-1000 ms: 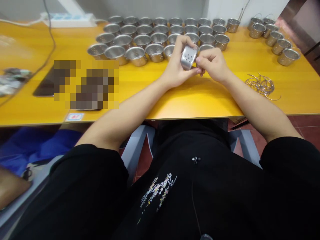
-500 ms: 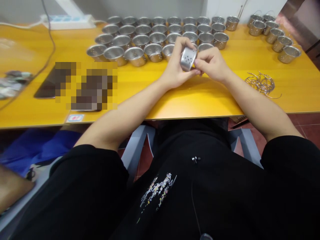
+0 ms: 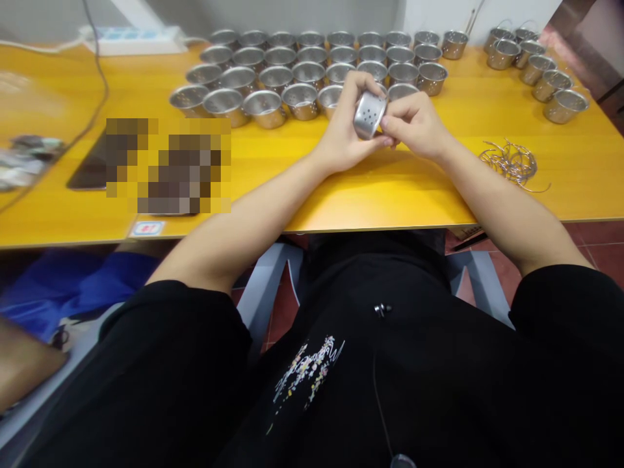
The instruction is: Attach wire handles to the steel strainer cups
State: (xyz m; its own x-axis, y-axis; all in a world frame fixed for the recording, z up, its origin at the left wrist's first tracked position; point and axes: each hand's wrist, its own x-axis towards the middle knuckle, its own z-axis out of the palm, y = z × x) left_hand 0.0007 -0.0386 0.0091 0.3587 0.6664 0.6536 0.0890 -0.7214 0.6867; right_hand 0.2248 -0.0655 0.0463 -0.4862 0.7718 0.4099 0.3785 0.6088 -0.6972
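Observation:
My left hand (image 3: 347, 138) is closed around a small perforated metal cup (image 3: 369, 116), holding it tilted on its side above the table. The cup's base, with its cluster of round holes, faces me. On the other side, my right hand (image 3: 414, 127) is closed in a pinch against the cup's rim. What its fingertips grip there is hidden. Behind both hands stand rows of similar metal cups (image 3: 266, 110), upright and open at the top. To the right of my right forearm lies a tangled heap of thin curved wire pieces (image 3: 511, 162).
More cups (image 3: 565, 107) line the table's right side; wire handles rise above some at the back. A dark phone (image 3: 90, 166) and a blurred-out item (image 3: 178, 179) lie at left. A power strip (image 3: 136, 42) stands behind, and a cable (image 3: 100, 65) hangs at left. Another person's arm (image 3: 26, 364) shows lower left.
The cup has turned very slightly between my hands. Both hands keep nearly the same place and grip; the whole view has shifted a little.

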